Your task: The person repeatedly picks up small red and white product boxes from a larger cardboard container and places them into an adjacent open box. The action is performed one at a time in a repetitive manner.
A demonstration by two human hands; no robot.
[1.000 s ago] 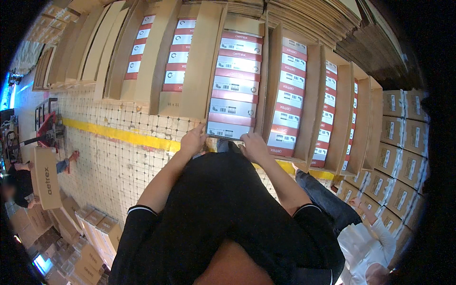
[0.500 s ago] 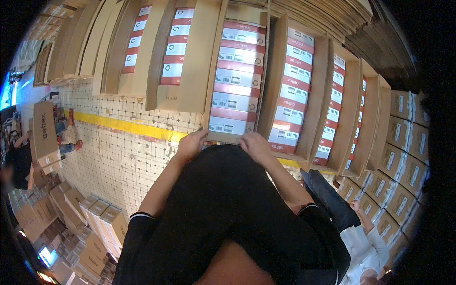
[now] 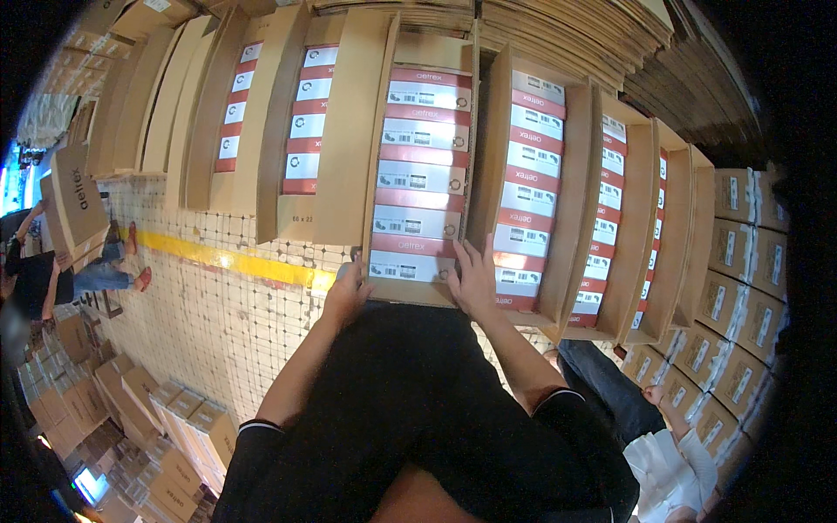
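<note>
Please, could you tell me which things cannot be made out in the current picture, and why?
Contents of the shoeboxes: head view, hidden inside closed boxes.
Palm of the left hand: head view, hidden by the hand's back.
Screen at lower left: head view, too small and glaring to read.
Co-worker in white: head view, partly cut off by the lower edge.

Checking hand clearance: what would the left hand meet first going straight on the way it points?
Probably the tan cardboard flap ahead of the left hand, though depth is unclear.
</note>
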